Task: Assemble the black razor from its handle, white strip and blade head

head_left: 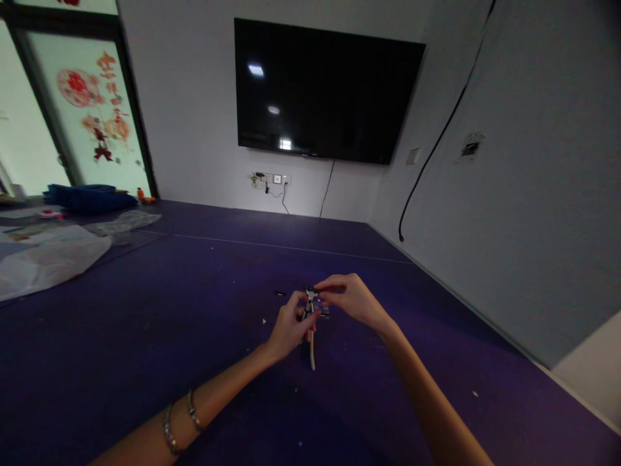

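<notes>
My left hand is closed around what looks like a pair of small pliers. The metal head points away from me, and one pale curved handle hangs out below the fingers. At the tip of the jaws is a small dark piece, too small to make out its kind. My right hand pinches at this piece from the right, thumb and forefinger close together. Just beyond the left fingertips, a small dark-and-light part lies on the purple surface, partly hidden by the hands.
Another small dark piece lies left of the hands, with tiny white scraps around. Clear plastic wrapping and dark blue cloth lie at far left. A black television hangs on the wall; a black cable dangles at right.
</notes>
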`<action>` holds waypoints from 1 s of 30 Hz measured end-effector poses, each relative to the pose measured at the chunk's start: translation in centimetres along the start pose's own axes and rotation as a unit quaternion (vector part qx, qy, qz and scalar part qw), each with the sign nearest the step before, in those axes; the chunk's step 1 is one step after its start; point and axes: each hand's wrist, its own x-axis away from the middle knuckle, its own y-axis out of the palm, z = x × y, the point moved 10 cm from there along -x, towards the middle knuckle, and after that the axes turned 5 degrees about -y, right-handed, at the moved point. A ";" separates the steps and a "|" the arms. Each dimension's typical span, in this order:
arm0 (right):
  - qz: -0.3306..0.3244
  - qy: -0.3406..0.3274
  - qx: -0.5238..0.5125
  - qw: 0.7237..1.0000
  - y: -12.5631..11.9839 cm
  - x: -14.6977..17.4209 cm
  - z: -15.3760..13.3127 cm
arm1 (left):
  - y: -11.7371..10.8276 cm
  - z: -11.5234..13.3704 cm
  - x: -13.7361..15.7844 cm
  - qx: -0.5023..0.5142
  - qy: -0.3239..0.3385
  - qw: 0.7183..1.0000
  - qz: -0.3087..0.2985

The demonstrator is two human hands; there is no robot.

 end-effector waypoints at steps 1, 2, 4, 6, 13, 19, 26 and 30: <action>-0.001 0.001 0.001 1.000 0.0 0.0 0.0 | 0.0 0.0 0.0 -0.002 -0.001 1.000 0.001; -0.001 0.001 0.002 1.000 0.0 0.0 0.0 | -0.1 0.0 0.0 -0.004 -0.002 1.000 0.001; -0.004 -0.001 0.005 1.000 0.0 0.0 0.0 | -0.1 0.0 0.0 -0.006 -0.003 1.000 0.006; -0.008 -0.003 0.002 1.000 0.1 0.0 0.0 | -0.2 -0.1 0.1 -0.005 -0.002 1.000 0.014; -0.017 -0.004 -0.015 1.000 0.3 0.1 0.0 | -0.1 -0.5 -0.1 -0.004 -0.004 1.000 0.018; -0.021 0.003 -0.020 1.000 0.4 0.0 0.2 | -0.1 -0.1 -0.2 -0.020 0.001 1.000 0.016; -0.033 -0.012 -0.012 0.999 0.4 0.1 -0.4 | 0.1 0.3 0.0 -0.029 -0.007 0.999 0.018; -0.042 -0.015 -0.017 0.999 0.4 0.3 -0.8 | 0.2 0.2 0.0 -0.027 -0.007 0.999 0.019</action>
